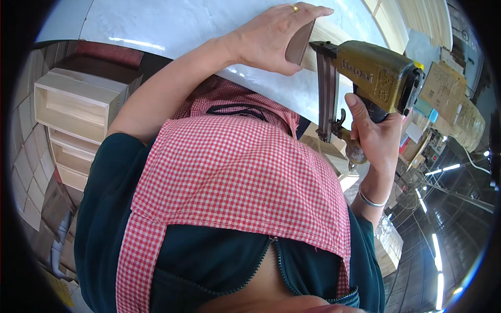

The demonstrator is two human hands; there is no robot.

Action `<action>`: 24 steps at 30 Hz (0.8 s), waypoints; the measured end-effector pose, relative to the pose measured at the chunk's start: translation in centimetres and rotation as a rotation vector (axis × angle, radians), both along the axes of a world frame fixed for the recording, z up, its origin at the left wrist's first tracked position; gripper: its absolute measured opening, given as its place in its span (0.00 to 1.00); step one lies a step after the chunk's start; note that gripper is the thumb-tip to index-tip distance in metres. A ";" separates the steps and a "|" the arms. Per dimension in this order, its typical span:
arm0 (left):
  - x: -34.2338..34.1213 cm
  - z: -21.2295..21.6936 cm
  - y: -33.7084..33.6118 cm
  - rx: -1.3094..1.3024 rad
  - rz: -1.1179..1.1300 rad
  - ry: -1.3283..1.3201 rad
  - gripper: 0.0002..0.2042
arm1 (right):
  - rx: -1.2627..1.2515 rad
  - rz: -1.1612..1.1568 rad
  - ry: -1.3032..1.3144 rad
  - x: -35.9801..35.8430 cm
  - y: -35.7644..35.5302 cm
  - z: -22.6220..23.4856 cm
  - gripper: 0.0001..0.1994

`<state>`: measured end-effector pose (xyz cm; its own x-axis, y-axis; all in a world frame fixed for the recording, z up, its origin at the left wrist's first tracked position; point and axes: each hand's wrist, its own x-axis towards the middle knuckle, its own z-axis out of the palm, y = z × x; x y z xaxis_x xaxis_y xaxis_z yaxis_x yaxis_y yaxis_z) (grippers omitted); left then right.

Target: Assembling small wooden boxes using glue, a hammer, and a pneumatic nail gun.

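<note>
**Wooden block steadied for a brass-coloured nailer**

Wood is held under the left hand (274, 36): a small brownish wooden block (299, 41) is pinched between thumb and fingers, the fingers stretched flat along its top edge, and it is pressed against a pale wooden strip (329, 34) lying on the glossy white table (172, 26). The flat, clamping hold appears meant to keep the block from shifting, with the fingers kept above the line of the tool's nose. A gold ring is worn on one finger.

The right hand (373, 133) is wrapped tightly round the dark grip of the brass-coloured nail gun (373, 73), the thumb lying up the handle's side; whether a finger rests on the trigger cannot be told, since it is hidden behind the tool. The gun is held level so that its nose meets the block's right face, just at 3 o'clock of the left hand and touching or very nearly touching the block. Its long dark magazine (327, 94) hangs down toward 6 o'clock. A thin bangle is worn on the right wrist.

Farther out, a red-checked apron (235, 177) over a dark teal top fills the middle. Pale wooden boxes (73, 104) are stacked at 9 o'clock, and cardboard cartons (449, 94) lie at 3 o'clock.
</note>
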<state>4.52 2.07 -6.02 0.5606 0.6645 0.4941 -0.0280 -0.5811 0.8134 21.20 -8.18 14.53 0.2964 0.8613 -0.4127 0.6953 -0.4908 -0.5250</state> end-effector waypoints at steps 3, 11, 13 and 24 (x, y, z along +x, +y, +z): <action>-0.4 0.2 -0.5 0.001 0.006 0.012 0.45 | -0.045 -0.013 -0.013 0.0 0.3 0.2 0.14; -0.4 -0.5 -1.7 -0.659 0.124 -0.142 0.39 | 0.118 0.010 0.000 1.2 1.7 0.3 0.13; -0.1 0.1 -1.4 -0.852 0.128 -0.192 0.40 | 0.125 -0.001 -0.009 1.6 2.3 0.2 0.14; 2.2 2.7 0.2 -0.892 0.332 0.141 0.23 | 0.097 0.077 0.024 2.7 4.5 -0.3 0.15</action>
<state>6.72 2.26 -3.29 0.2913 0.8988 -0.3277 0.1583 0.2925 0.9431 23.94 -3.69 14.23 0.2191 0.9173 -0.3327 0.7155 -0.3828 -0.5844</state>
